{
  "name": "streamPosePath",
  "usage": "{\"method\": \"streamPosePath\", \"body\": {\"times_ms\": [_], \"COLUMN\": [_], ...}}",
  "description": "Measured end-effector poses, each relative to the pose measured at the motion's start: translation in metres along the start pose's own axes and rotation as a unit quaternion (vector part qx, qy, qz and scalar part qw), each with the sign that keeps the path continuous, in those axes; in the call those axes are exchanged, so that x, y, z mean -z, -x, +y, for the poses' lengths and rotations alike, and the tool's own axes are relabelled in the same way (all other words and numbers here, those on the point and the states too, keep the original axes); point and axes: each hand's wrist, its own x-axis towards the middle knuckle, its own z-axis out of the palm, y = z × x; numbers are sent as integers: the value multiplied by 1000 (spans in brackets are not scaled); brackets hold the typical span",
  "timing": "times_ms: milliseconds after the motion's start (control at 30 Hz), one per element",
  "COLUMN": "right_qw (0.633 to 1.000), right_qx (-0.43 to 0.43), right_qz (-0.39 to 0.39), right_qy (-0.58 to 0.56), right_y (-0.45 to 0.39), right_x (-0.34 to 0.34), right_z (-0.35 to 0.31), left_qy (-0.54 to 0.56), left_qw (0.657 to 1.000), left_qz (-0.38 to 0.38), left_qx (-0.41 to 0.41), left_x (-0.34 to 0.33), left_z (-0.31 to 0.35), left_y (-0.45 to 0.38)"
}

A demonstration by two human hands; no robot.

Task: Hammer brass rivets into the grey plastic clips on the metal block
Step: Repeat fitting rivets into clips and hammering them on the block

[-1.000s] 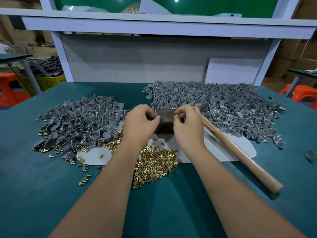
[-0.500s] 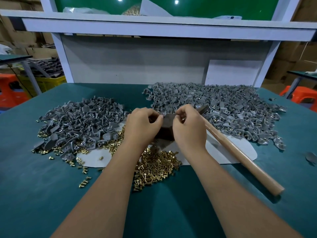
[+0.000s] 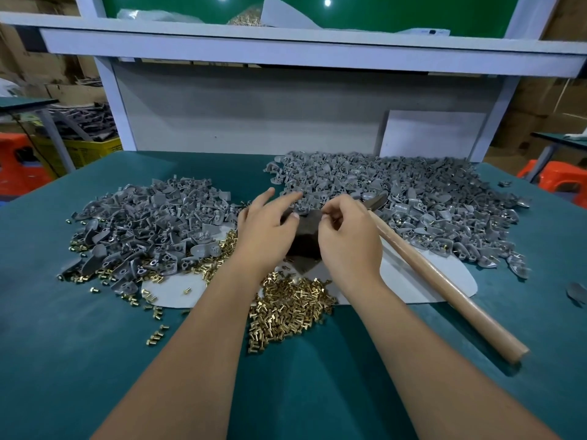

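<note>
**Bench stock at the metal block, left to right**

Well left of the left hand: a yellow crate (image 3: pixel 81 151) and an orange stool (image 3: pixel 19 166), both beyond the table edge.

Left of the left hand: a heap of grey clips (image 3: pixel 149 230) on the green table (image 3: pixel 63 344), with loose brass pieces scattered along its near edge.

Just left of and under the left wrist: a white sheet (image 3: pixel 171 289) lying flat on the table.

Left hand (image 3: pixel 266 231): released, fingers stretched forward and spread, holding nothing; the thumb tip touches or lies just beside the block's top left corner.

Near side of both hands, between the forearms: a pile of brass rivets (image 3: pixel 289 308), partly on the white sheet.

Between the hands: the dark metal block (image 3: pixel 305 241), standing on the white sheet, its top edge level with the fingertips.

Right hand (image 3: pixel 349 242): fingers curled, thumb and forefinger pinched together at the block's top right corner; what they hold is too small to tell.

Just right of the right hand: a hammer (image 3: pixel 444 281), its wooden handle slanting toward the near right, its head against the far heap.

Right of and beyond the right hand: a larger heap of clips (image 3: pixel 428 198).

Far right: a second orange stool (image 3: pixel 559 181).
</note>
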Motion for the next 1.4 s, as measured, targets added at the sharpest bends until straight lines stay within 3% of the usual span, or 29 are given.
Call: {"method": "streamPosePath", "body": {"times_ms": [167,300,633,1000,1400], "right_qw": [1000,998,991,994,986], "right_qx": [23,-10,-30,-35,-63], "right_qz": [10,0,-55,-71,-101], "right_qy": [20,-66,-120,-74,-118], "right_y": [1,-3,-4,-8,-13], "right_x": [-1,0,-6,-9,-8], "right_z": [-3,1,2,-1,3], "left_qy": [10,56,267,299,299], "left_qw": [999,995,963,954,954], "left_qz": [50,74,-28,-28,-28], "left_qx": [-8,-23,-4,-7,-12], "left_x": [-1,1,8,6,6], "left_z": [-3,1,-7,-8,-9], "left_y": [0,2,1,1,1]}}
